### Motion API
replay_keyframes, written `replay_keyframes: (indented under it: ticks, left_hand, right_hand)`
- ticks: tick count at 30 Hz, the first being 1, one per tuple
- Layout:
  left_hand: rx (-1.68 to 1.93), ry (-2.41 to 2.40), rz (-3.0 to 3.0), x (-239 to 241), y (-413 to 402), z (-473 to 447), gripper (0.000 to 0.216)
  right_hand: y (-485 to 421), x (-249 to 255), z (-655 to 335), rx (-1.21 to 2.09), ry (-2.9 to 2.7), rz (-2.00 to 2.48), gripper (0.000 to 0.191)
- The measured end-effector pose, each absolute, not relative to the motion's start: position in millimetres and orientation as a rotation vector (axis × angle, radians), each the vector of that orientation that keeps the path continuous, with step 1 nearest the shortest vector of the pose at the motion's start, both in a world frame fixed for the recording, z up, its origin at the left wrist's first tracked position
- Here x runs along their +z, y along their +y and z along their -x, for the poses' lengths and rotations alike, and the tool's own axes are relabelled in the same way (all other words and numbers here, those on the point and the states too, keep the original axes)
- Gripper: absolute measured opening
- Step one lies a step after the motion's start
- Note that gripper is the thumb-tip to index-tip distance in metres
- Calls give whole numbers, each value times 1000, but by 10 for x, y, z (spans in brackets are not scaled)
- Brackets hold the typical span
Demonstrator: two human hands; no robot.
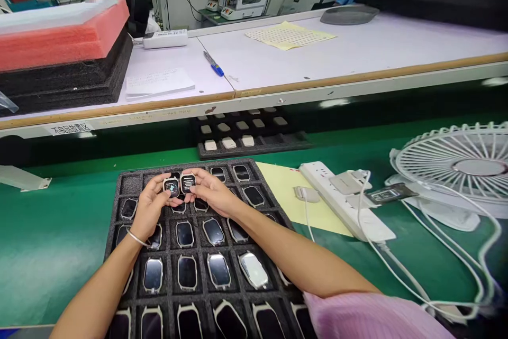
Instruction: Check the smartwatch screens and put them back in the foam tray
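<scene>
My left hand is closed on a smartwatch case whose lit screen shows a watch face. Right beside it, my right hand grips a second smartwatch case, its lit screen filled with lines of small text and my thumb at its lower edge. Neither watch has a strap. Both are held side by side above a black foam tray, where many more strapless watches with dark screens lie in separate compartments. My hands and forearms hide part of the tray.
A white power strip with chargers and cables lies on yellow paper to the right, near a white fan. Another foam tray sits under the raised shelf. Red and black foam is stacked at upper left.
</scene>
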State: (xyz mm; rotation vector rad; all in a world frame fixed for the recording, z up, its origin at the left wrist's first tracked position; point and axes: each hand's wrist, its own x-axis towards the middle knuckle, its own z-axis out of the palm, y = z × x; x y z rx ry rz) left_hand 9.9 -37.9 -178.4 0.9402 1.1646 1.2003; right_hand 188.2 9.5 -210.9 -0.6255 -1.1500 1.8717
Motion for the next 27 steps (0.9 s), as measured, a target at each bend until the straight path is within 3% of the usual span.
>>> replay_keyframes:
  ticks: [7, 27]
  left_hand:
    - [1208, 1151, -918, -1795, -361, -98, 38]
    - [1202, 1156, -944, -1807, -364, -112, 37]
  right_hand:
    - [85, -2103, -1873, 1872, -1180, 633, 35]
    - [82, -2085, -1875, 1873, -1186, 620, 37]
